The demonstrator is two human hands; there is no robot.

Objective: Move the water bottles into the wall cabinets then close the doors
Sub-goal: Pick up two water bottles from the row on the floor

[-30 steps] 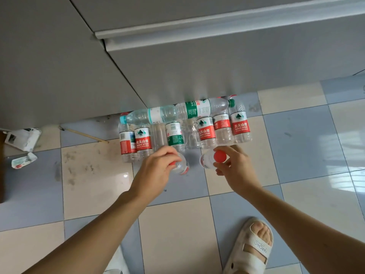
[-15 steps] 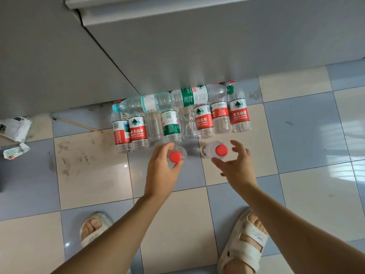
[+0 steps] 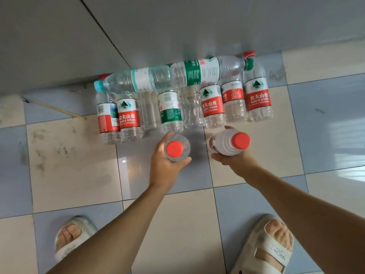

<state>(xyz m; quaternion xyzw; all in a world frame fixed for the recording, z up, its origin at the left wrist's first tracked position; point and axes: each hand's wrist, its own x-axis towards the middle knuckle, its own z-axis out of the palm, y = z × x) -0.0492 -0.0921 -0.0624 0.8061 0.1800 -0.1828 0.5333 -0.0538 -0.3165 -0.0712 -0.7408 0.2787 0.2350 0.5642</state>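
Each hand grips a clear ribbed plastic bottle with a round red cap, left hand (image 3: pixel 165 165) holding one bottle (image 3: pixel 177 148), right hand (image 3: pixel 235 158) another (image 3: pixel 227 142), above glossy checkered floor tiles (image 3: pixel 75 161).

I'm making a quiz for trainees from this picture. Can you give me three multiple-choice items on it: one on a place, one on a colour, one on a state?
1. Where is the row of bottles?
A. on a shelf
B. on the floor by the cabinet base
C. in a sink

2. What colour are the caps of the two held bottles?
A. red
B. blue
C. yellow

3. What is the left hand doing?
A. hanging idle
B. pushing a door
C. gripping a bottle

Answers: 1 B, they sit on floor tiles; 2 A, both caps show red; 3 C, fingers wrap it.
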